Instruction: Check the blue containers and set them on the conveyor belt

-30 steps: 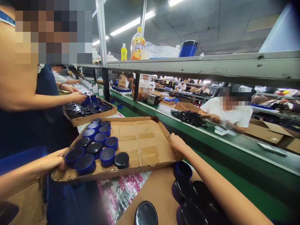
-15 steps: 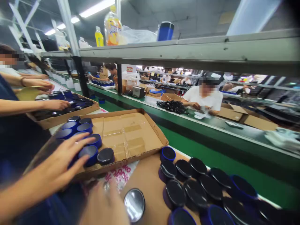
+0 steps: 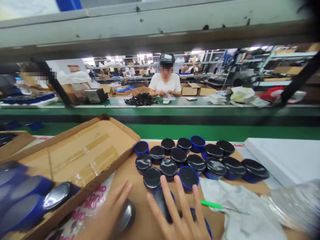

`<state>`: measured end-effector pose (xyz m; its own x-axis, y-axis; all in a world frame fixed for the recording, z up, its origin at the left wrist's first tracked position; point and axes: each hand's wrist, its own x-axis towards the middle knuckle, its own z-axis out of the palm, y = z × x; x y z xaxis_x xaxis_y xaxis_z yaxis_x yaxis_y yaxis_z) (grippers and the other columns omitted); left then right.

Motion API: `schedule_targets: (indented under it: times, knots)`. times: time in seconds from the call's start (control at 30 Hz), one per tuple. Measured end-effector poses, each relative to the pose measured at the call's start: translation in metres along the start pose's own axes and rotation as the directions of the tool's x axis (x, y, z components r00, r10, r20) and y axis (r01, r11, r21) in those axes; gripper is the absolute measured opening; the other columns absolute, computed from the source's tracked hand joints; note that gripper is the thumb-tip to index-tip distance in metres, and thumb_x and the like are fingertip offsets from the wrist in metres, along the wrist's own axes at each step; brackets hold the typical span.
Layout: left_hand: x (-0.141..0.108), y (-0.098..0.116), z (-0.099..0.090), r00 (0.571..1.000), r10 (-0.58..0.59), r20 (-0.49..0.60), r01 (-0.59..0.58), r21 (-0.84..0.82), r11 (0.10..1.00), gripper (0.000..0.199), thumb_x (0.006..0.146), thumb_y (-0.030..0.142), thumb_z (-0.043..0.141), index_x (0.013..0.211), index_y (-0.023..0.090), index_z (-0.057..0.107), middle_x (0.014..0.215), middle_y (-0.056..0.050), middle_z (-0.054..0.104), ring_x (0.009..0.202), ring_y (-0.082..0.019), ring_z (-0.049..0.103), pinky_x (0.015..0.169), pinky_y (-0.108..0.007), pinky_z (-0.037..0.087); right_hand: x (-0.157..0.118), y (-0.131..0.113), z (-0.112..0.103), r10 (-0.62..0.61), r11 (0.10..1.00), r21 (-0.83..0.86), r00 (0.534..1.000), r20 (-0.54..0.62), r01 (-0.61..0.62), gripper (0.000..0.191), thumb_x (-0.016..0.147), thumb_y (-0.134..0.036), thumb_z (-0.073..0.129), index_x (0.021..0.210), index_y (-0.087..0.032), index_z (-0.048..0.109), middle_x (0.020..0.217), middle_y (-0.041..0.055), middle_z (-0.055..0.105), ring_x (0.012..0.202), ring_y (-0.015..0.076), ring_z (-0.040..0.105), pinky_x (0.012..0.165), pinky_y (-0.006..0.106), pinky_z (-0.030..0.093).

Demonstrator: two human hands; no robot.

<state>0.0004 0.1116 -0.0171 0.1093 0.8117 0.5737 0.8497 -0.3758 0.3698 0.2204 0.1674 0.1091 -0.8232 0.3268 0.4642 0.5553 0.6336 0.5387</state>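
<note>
My right hand (image 3: 181, 216) is spread flat with its fingers apart, over two blue-rimmed jars (image 3: 163, 203) at the near edge of a brown cardboard sheet (image 3: 140, 186). My left hand (image 3: 107, 216) lies beside it, fingers pointing up and to the right, partly covering a shiny round lid (image 3: 126, 215). Neither hand grips anything. Just beyond my fingers several black-lidded blue jars (image 3: 190, 160) stand packed together. A shallow cardboard tray (image 3: 80, 146) sits to the left, with several blue jars (image 3: 25, 196) blurred in its near corner.
A white cloth (image 3: 230, 206) and a green pen (image 3: 211, 204) lie right of my hand, with a clear plastic bag (image 3: 295, 203) and a white box (image 3: 287, 160) beyond. A green conveyor (image 3: 175, 131) runs across. A person (image 3: 165, 83) works opposite beside black parts (image 3: 141, 99).
The view has swung right and down. My hands let go of the tray's edges; the left reached over its jars, and both now hover low over the cardboard sheet.
</note>
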Motion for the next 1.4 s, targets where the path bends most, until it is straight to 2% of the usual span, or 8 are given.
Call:
schedule_targets:
  times: [0.1, 0.3, 0.5, 0.77, 0.87, 1.07, 1.27, 1.4]
  knots:
    - [0.025, 0.018, 0.003, 0.994, 0.104, -0.033, -0.099, 0.113, 0.989, 0.079, 0.094, 0.063, 0.031, 0.155, 0.014, 0.020, 0.159, -0.021, 0.030, 0.128, -0.037, 0.057, 0.087, -0.045, 0.061, -0.015, 0.022, 0.018, -0.053, 0.998, -0.021, 0.988, 0.147, 0.057, 0.095, 0.067, -0.080, 0.069, 0.146, -0.034, 0.042, 0.150, 0.0132, 0.040, 0.136, 0.0475, 0.033, 0.096, 0.066, 0.036]
    - [0.053, 0.040, 0.013, 0.979, 0.029, 0.200, -0.046, 0.085, 0.995, 0.087, 0.088, 0.058, 0.053, 0.157, 0.027, 0.009, 0.165, -0.019, 0.002, 0.130, -0.044, 0.052, 0.086, -0.047, 0.061, -0.025, 0.053, 0.021, -0.148, 0.985, -0.067, 0.981, 0.126, 0.158, 0.044, 0.103, -0.032, 0.033, 0.146, -0.028, 0.043, 0.139, 0.0091, 0.054, 0.130, 0.0203, 0.049, 0.096, 0.041, 0.045]
    - [0.084, 0.060, -0.025, 0.971, 0.085, 0.223, -0.095, 0.033, 0.995, 0.106, 0.087, 0.074, 0.037, 0.154, 0.008, -0.012, 0.156, -0.033, 0.026, 0.140, -0.042, 0.041, 0.094, -0.051, 0.056, -0.027, 0.089, 0.011, -0.207, 0.978, 0.024, 0.972, 0.107, 0.206, 0.049, 0.106, -0.046, 0.022, 0.143, -0.025, 0.046, 0.139, 0.0105, 0.054, 0.127, 0.0219, 0.054, 0.093, 0.040, 0.049]
    - [0.023, -0.038, -0.058, 0.996, -0.040, -0.086, 0.085, 0.634, 0.769, 0.083, 0.094, 0.064, 0.032, 0.140, -0.005, 0.040, 0.138, -0.033, 0.053, 0.125, -0.049, 0.053, 0.093, -0.058, 0.045, 0.044, 0.030, 0.010, -0.372, 0.877, 0.366, 0.922, 0.109, 0.310, 0.051, 0.099, -0.042, 0.050, 0.146, -0.025, 0.041, 0.147, 0.0244, 0.037, 0.131, 0.0481, 0.039, 0.089, 0.066, 0.051]
    - [-0.002, -0.070, -0.055, 0.999, 0.011, -0.042, 0.020, 0.668, 0.744, 0.043, 0.099, 0.035, 0.037, 0.119, 0.005, 0.061, 0.119, -0.026, 0.068, 0.113, -0.046, 0.063, 0.091, -0.056, 0.042, 0.061, 0.008, 0.020, -0.493, 0.777, 0.584, 0.803, 0.335, 0.234, 0.065, 0.092, -0.057, 0.059, 0.143, -0.018, 0.046, 0.157, 0.0175, 0.018, 0.143, 0.0453, 0.011, 0.106, 0.073, 0.027]
    - [-0.013, -0.076, -0.064, 0.997, 0.044, 0.066, -0.075, 0.598, 0.798, 0.031, 0.098, 0.028, 0.043, 0.113, 0.012, 0.065, 0.123, -0.013, 0.071, 0.116, -0.027, 0.065, 0.100, -0.040, 0.045, 0.059, 0.011, 0.033, -0.494, 0.811, 0.567, 0.689, 0.530, 0.145, 0.038, 0.092, -0.023, 0.052, 0.121, -0.002, 0.063, 0.139, 0.0240, 0.049, 0.147, 0.0347, 0.012, 0.117, 0.064, 0.015]
    - [-0.030, -0.078, -0.080, 0.994, 0.025, 0.108, -0.078, 0.525, 0.847, 0.025, 0.095, 0.023, 0.050, 0.116, 0.016, 0.063, 0.121, -0.008, 0.072, 0.115, -0.024, 0.065, 0.102, -0.038, 0.047, 0.050, 0.020, 0.036, -0.460, 0.819, 0.558, 0.732, 0.503, 0.131, 0.033, 0.088, -0.015, 0.050, 0.117, -0.008, 0.066, 0.123, 0.0188, 0.063, 0.146, 0.0289, 0.023, 0.118, 0.062, 0.020]
    - [-0.033, -0.080, -0.082, 0.992, 0.024, 0.120, -0.080, 0.482, 0.873, 0.021, 0.093, 0.020, 0.051, 0.110, 0.017, 0.064, 0.117, -0.006, 0.074, 0.111, -0.023, 0.067, 0.098, -0.036, 0.051, 0.056, 0.017, 0.027, -0.373, 0.821, 0.567, 0.817, 0.440, 0.069, 0.028, 0.094, -0.044, 0.056, 0.104, -0.021, 0.068, 0.123, 0.0081, 0.064, 0.139, 0.0277, 0.039, 0.116, 0.060, 0.030]
